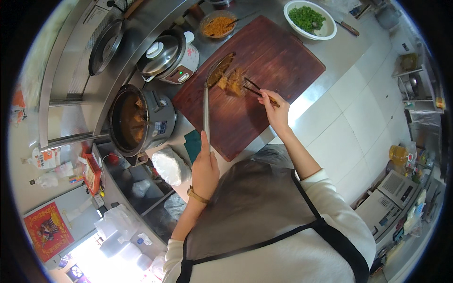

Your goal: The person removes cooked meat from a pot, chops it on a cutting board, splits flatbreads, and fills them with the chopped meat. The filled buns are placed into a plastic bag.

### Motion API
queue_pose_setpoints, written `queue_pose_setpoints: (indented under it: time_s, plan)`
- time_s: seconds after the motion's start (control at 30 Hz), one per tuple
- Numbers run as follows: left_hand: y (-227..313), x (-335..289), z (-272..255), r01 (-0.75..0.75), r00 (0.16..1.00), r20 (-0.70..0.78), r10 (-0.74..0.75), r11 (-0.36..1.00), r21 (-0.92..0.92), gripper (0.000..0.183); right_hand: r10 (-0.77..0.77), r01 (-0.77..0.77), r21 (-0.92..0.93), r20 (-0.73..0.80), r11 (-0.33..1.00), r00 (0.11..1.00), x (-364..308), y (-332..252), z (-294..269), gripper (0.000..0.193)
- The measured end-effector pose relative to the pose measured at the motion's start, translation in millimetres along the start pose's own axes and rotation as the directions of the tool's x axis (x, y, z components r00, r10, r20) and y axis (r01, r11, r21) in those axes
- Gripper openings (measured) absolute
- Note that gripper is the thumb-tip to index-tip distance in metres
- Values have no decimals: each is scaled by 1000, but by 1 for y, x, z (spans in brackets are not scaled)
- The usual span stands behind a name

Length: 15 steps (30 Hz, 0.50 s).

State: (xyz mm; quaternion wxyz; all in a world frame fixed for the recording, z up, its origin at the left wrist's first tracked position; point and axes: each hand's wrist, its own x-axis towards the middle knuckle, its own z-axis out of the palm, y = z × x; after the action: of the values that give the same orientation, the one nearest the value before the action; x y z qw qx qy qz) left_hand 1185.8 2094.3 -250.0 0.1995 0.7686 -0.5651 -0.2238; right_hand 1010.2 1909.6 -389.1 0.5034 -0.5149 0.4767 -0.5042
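My left hand (205, 166) is closed round the long metal handle of a ladle (206, 108). The ladle's bowl tilts over the left part of a dark red wooden cutting board (288, 56). Just right of the bowl lies a heap of brown cooked food (233, 83), perhaps braised meat, on the board. My right hand (275, 109) grips a pair of dark chopsticks (253, 87), their tips apart and at the heap's right edge. Whether the tips touch the food I cannot tell.
Left of the board stand an open cooker (160, 118) with brown broth and chunks, and a lidded white rice cooker (181, 66). Beyond it are a bowl of orange crumbs (218, 24), a white bowl of chopped greens (307, 20) and a knife (349, 28). A white wrapped bundle (171, 165) lies near my left wrist.
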Motion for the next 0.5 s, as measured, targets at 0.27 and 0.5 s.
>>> queue_pose_setpoints:
  time_s: [0.27,0.5]
  plan:
    - [-14,0,26,120,992,6,-126,956,267,69,-38,40,-58,29,998,999,-4,3,-4,21]
    - [-31,-1,29,-9,993,-111,36,972,235,74,9,-9,24,-6,1000,1000,-5,4,-6,20]
